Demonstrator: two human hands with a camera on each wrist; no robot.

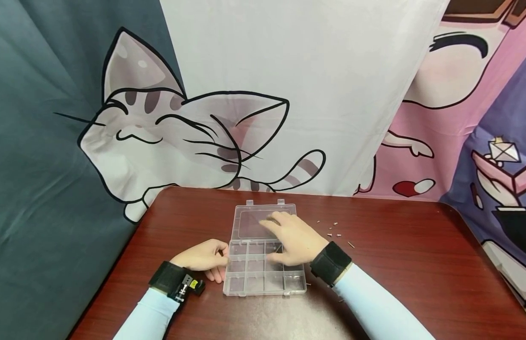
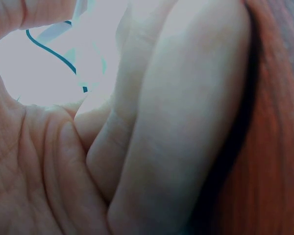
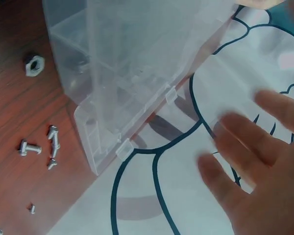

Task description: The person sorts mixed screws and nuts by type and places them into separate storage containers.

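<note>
A clear plastic compartment box (image 1: 254, 271) lies on the table with its lid (image 1: 245, 222) folded back toward the wall. My right hand (image 1: 294, 238) hovers over the box, fingers spread, with nothing seen between them; those fingers (image 3: 269, 147) look blurred in the right wrist view. At the box's left edge is my left hand (image 1: 203, 257), its fingers loosely bent and its thumb close to the rim. The left wrist view shows the bent fingers (image 2: 181, 112) with no object in the palm. A thin dark piece (image 1: 279, 248) shows in one compartment, partly behind the right hand.
Several small screws (image 1: 338, 235) are scattered on the table (image 1: 394, 264) to the right of the box. The right wrist view shows a metal nut (image 3: 35, 65) and T-shaped screws (image 3: 29, 148) beside the box. A cat-printed cloth (image 1: 245, 56) hangs behind the table.
</note>
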